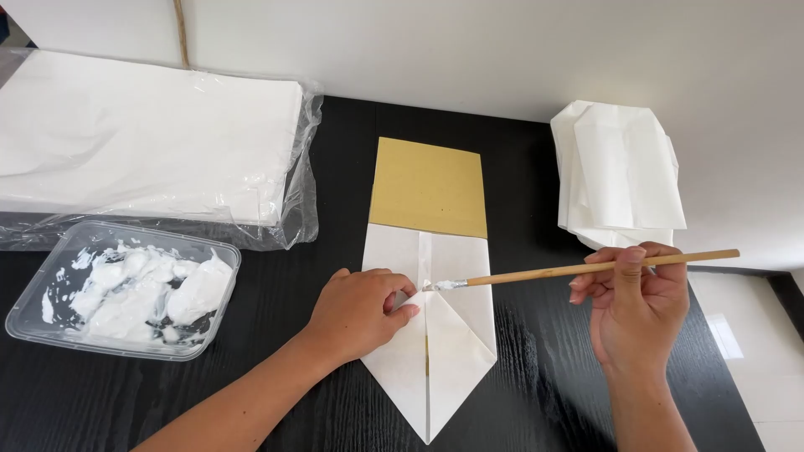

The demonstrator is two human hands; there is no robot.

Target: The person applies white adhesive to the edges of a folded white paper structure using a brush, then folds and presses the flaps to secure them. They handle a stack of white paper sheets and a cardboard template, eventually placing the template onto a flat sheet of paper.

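Note:
A folded white paper sheet lies on the black table, its lower end folded to a point, with a tan cardboard piece sticking out of its top. My left hand presses on the paper's left flap, pinching its edge near the centre seam. My right hand holds a wooden brush level, its white-glue tip touching the paper at the centre fold, just right of my left fingers.
A clear plastic tray of white paste sits at the left. Behind it lies a stack of white sheets in clear plastic wrap. Folded white paper pieces are piled at the table's far right, by the wall.

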